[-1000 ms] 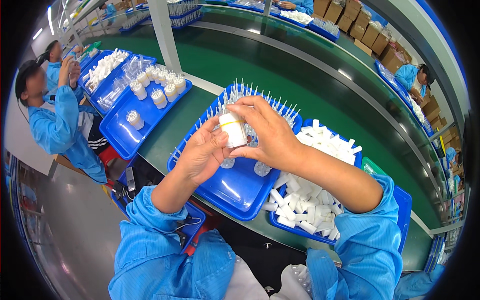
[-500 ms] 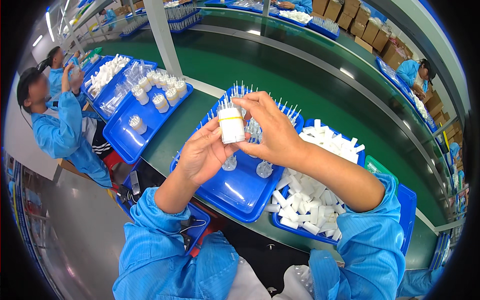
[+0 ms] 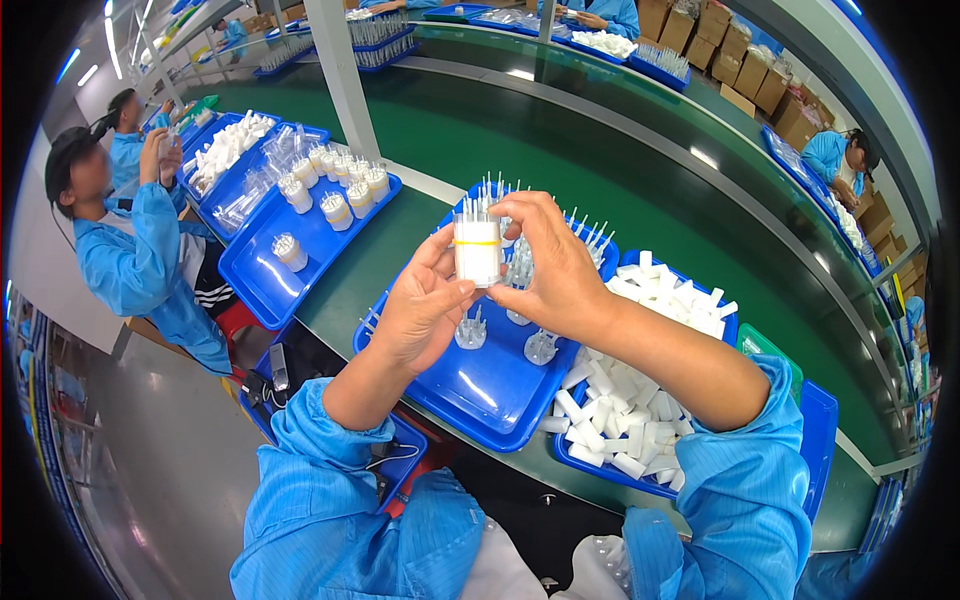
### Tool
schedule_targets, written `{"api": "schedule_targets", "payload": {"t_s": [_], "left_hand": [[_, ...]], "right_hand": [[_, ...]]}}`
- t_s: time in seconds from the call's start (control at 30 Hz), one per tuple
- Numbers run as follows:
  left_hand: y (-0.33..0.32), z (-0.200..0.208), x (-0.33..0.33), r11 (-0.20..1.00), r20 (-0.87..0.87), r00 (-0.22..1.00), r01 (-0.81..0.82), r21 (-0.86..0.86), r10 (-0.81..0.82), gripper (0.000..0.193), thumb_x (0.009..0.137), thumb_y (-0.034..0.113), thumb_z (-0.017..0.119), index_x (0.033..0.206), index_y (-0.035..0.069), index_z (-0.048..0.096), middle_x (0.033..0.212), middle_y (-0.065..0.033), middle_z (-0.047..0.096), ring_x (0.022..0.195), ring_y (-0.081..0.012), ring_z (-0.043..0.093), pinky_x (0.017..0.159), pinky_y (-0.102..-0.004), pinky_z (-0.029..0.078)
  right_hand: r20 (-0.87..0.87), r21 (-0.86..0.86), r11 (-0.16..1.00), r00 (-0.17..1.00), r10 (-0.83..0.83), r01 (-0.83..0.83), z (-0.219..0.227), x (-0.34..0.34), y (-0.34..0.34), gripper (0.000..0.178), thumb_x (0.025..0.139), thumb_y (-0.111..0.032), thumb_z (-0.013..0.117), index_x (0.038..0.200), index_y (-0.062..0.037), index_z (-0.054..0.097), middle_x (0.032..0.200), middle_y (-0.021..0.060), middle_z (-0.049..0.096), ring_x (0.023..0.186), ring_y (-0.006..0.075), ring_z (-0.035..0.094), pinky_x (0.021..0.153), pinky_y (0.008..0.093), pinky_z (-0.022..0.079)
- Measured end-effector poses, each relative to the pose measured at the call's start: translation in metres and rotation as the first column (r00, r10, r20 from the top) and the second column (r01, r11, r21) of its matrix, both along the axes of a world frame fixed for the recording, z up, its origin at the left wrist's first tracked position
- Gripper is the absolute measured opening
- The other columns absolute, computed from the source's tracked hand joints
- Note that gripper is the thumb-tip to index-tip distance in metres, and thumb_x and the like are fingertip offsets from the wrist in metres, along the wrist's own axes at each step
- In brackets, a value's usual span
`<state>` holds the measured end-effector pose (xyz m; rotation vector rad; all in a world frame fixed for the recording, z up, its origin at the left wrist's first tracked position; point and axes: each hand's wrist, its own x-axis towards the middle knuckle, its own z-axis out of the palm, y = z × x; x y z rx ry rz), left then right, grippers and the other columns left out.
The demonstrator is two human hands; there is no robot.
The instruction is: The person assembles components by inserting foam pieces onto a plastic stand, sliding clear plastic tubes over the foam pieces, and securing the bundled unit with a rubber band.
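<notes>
Upright between my hands is a bundle of white pieces (image 3: 477,265) with a yellow band around it and clear thin prongs rising from its top. My left hand (image 3: 412,308) grips its left side, thumb near the base. On the other side, my right hand (image 3: 555,265) is closed on it, fingertips at the upper edge and thumb low. Below and behind it lies a blue tray (image 3: 465,400) with several clear pronged holders (image 3: 540,347), partly hidden by my hands. To the right, a blue tray heaped with white foam-like blocks (image 3: 625,415) extends under my right forearm.
On the left, another blue tray (image 3: 255,300) bears several banded bundles (image 3: 290,252). Two co-workers in blue (image 3: 140,260) sit beyond it. A green conveyor belt (image 3: 560,130) runs past a metal post (image 3: 342,80). A green tray (image 3: 770,350) lies at the right.
The bundle has moved slightly right and stands straighter. My left fingers now reach higher along its side. The whole view has shifted a little.
</notes>
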<state>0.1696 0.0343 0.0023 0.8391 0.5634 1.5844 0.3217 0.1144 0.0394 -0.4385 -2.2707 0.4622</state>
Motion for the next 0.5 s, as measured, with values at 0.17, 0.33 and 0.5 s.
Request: {"api": "schedule_targets", "payload": {"t_s": [0.17,0.33,0.5], "left_hand": [[0.000,0.002,0.002,0.998,0.010,0.998,-0.063,-0.015,0.063,0.064,0.075,0.004,0.066,0.129,0.004,0.032,0.123,-0.0174,0.047,0.109,-0.0323,0.052,0.096,-0.0445,0.041],[0.002,0.000,-0.003,0.995,0.092,0.993,-0.067,-0.071,0.074,0.056,0.078,0.005,0.062,0.126,0.003,0.034,0.120,-0.0188,0.048,0.105,-0.0318,0.054,0.093,-0.0405,0.044],[0.003,-0.005,-0.007,0.992,0.115,0.989,-0.079,-0.094,0.090,0.050,0.082,0.007,0.058,0.125,-0.001,0.036,0.119,-0.0189,0.049,0.106,-0.0293,0.055,0.093,-0.0391,0.044]], "right_hand": [[0.013,-0.067,0.994,0.997,-0.082,0.083,0.002,-0.007,-0.003,0.060,0.060,-0.014,0.075,0.110,-0.0020,0.043,0.106,0.0169,0.047,0.093,0.0343,0.054,0.078,0.0397,0.046],[0.067,-0.080,0.988,0.989,-0.131,0.136,0.007,-0.015,-0.001,0.059,0.060,-0.019,0.076,0.107,-0.0014,0.044,0.101,0.0169,0.048,0.089,0.0346,0.056,0.074,0.0407,0.047],[0.102,-0.103,0.977,0.979,-0.175,0.186,0.005,-0.021,0.000,0.059,0.059,-0.023,0.077,0.105,-0.0013,0.047,0.099,0.0167,0.050,0.085,0.0343,0.058,0.071,0.0409,0.049]]}}
